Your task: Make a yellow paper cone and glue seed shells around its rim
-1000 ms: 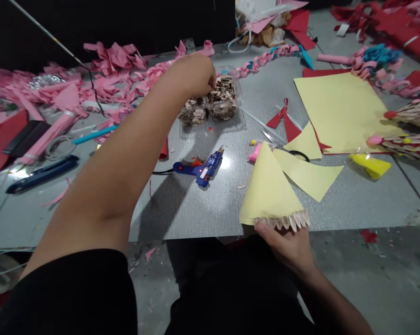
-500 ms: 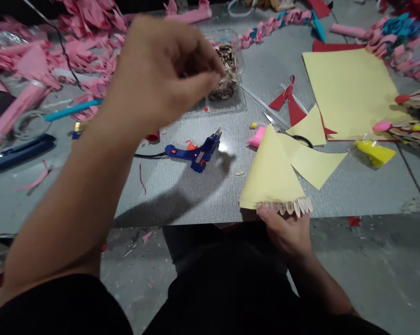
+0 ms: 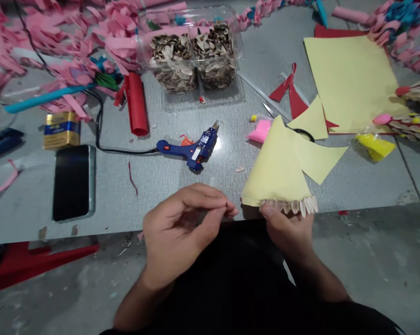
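Observation:
My right hand (image 3: 292, 232) grips the lower edge of a pale yellow paper cone (image 3: 274, 165), thumb in front. A row of pale seed shells (image 3: 295, 205) lines the cone's bottom rim; part of the rim is bare paper. Left of the cone, my left hand (image 3: 187, 230) is closed in a pinch near the table's front edge; anything between its fingertips is too small to make out. A blue glue gun (image 3: 192, 149) with lit red lights lies beyond my left hand. Farther back, a clear plastic box (image 3: 215, 93) holds seed shells in two compartments.
Yellow paper sheets (image 3: 356, 88), scissors (image 3: 304, 134) and pink clay (image 3: 260, 131) lie around the cone. At left are a phone (image 3: 73, 184), a gold-and-blue box (image 3: 61, 130) and a red roll (image 3: 138, 107). Pink paper (image 3: 119, 28) is heaped behind. A black cord (image 3: 126, 151) runs leftward.
My left hand has come down from over the shell box to the table's front edge, left of the cone. The right hand still holds the cone in nearly the same place.

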`<action>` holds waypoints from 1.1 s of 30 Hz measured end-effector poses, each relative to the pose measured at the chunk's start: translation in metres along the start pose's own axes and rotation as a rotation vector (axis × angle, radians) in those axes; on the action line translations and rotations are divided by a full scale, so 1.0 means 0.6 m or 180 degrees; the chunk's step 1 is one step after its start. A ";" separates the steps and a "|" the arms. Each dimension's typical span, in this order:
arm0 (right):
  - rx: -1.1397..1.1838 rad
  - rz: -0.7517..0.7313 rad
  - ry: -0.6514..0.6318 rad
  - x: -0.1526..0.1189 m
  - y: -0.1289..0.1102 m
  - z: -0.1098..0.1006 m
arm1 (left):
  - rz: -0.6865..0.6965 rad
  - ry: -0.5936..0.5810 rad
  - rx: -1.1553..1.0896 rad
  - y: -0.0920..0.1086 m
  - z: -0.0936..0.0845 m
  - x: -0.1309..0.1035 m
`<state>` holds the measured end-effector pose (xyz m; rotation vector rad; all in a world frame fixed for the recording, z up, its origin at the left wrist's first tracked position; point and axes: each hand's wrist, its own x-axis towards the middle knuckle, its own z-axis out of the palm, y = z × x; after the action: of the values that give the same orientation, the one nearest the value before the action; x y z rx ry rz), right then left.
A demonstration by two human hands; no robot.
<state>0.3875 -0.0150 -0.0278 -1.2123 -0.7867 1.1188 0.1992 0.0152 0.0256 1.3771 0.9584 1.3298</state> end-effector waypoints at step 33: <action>-0.0604 -0.0055 -0.0340 0.026 -0.034 0.012 | -0.1658 -0.1360 -0.0752 -0.012 0.025 -0.021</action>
<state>0.3903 0.0022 -0.0079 -1.3082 -1.0012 1.1212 0.2134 0.0030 0.0165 1.0704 0.7658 0.6938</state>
